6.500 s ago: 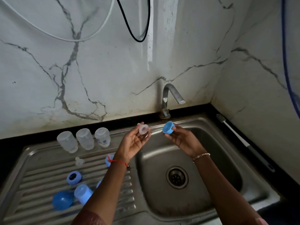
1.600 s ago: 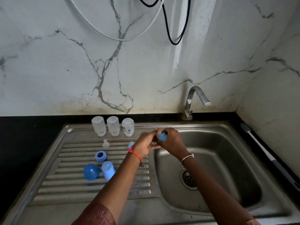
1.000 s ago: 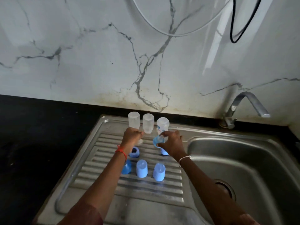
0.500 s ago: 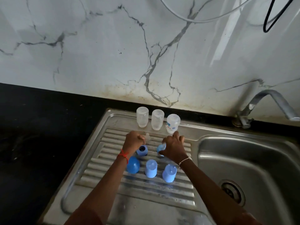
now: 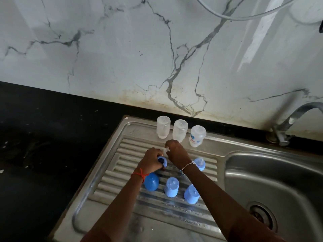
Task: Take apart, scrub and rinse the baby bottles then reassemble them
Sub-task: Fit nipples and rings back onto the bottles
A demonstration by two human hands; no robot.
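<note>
**Trainee:** What is the state of each hand?

**Technician:** The left hand [image 5: 151,159] is curled round a blue collar ring [image 5: 162,161] and holds it just off the ribs, opening towards the camera. The right hand [image 5: 177,153] is touching it from the far side. Its fingers are bent over a small clear teat [image 5: 166,151] and appear to pinch it, though most of the teat is hidden.

**Trainee:** What has changed?

**Technician:** Seconds ago both hands worked over the basin [image 5: 279,180], pressing one teat into one ring. That finished collar [image 5: 199,163] now stands just right of the right wrist, teat up, released by both hands. The hands have moved left onto the drainboard [image 5: 125,151] and taken up a second ring and a loose teat.

**Trainee:** What does that mean for the task?

**Technician:** My judgement is that washing is done and reassembly has begun. One teat-and-ring unit is complete and a second is about to be fitted.

**Trainee:** Where are the remaining parts?

**Technician:** Three blue caps [image 5: 171,187] stand mouth down in a row nearer the person than the hands, partly under the forearms. Three clear bottle bodies [image 5: 180,130] stand inverted beyond the hands, near the wall, with the middle one just past the right knuckles. No collar is on any body yet. The tap [image 5: 295,117] is well to the right and shows no water running.
</note>
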